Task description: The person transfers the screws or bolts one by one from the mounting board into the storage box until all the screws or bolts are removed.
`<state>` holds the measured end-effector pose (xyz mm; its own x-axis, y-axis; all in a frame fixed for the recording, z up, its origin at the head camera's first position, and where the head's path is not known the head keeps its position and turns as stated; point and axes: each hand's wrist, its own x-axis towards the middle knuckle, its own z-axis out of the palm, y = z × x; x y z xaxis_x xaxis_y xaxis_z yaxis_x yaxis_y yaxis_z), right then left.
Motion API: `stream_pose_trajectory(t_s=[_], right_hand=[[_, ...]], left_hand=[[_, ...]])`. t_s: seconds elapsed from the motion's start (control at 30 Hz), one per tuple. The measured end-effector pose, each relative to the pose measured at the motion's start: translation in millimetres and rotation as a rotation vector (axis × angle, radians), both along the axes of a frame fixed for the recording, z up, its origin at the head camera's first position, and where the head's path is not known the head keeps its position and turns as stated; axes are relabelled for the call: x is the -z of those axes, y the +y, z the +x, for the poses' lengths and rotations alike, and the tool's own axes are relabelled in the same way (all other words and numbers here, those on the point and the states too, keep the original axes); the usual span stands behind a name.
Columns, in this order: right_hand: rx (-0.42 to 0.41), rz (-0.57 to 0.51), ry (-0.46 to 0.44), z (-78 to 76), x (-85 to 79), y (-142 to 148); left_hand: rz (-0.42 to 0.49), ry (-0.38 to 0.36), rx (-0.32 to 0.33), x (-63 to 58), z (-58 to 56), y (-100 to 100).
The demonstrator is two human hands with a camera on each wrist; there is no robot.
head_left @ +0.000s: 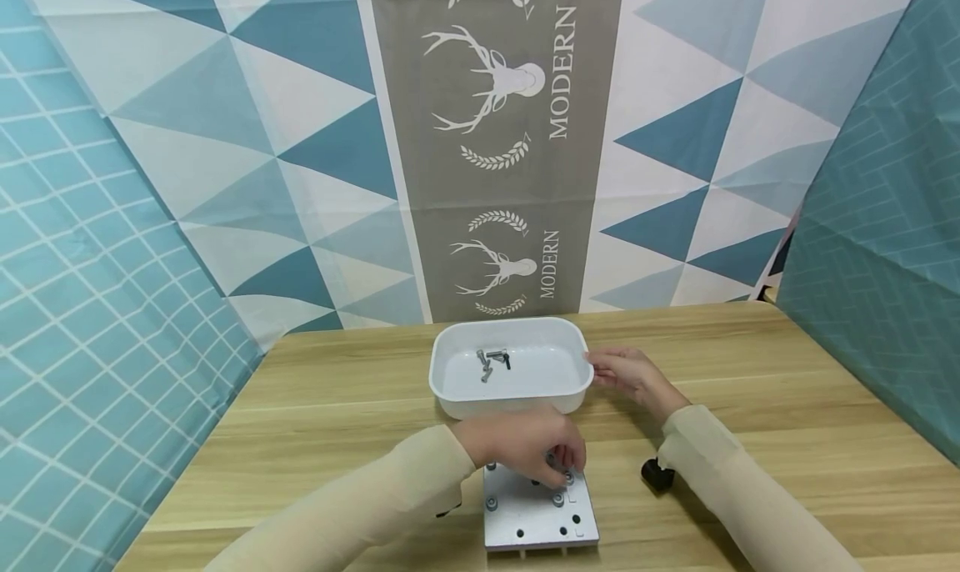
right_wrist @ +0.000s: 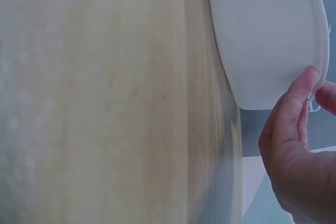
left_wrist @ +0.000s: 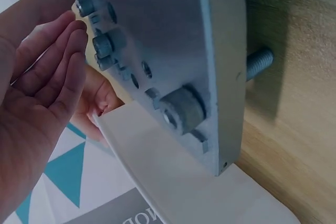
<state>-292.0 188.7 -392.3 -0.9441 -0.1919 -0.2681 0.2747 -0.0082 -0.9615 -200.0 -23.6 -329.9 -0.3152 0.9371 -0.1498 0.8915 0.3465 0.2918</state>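
Observation:
My left hand (head_left: pixel 521 443) is over a silver metal plate (head_left: pixel 525 518), its thumb and fingertips pinching at a socket head screw (left_wrist: pixel 84 6) near the plate's far edge. Several more socket head screws stand in the plate, one large screw (left_wrist: pixel 181 109) nearest the left wrist camera. A threaded shank (left_wrist: pixel 260 62) sticks out beneath the plate, which stands raised off the table. My right hand (head_left: pixel 622 372) grips the right rim of a white tray (head_left: pixel 480 407) between thumb and fingers. Loose screws (head_left: pixel 486 363) lie inside the tray, toward its left.
The wooden table (head_left: pixel 337 439) carries the plate in front and the tray behind it. Next to the right sleeve is a small black object (head_left: pixel 657 475). Patterned cloth (head_left: pixel 300 138) hangs behind the table, with teal cloth on both sides.

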Motion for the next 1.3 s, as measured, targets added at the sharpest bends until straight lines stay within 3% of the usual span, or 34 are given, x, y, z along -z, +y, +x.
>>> stream_pose_trajectory(t_s=[0.67, 1.13, 1.3], right_hand=[[0.01, -0.001, -0.004, -1.4, 2.6, 0], [-0.003, -0.008, 0.01, 0.4, 2.8, 1], [0.004, -0.008, 0.009, 0.6, 2.6, 1]], left_hand=[[-0.05, -0.008, 0.003, 7.0, -2.3, 3], [0.093, -0.252, -0.08, 14.3, -11.3, -5], [0.102, -0.276, -0.088, 14.7, -13.1, -6]])
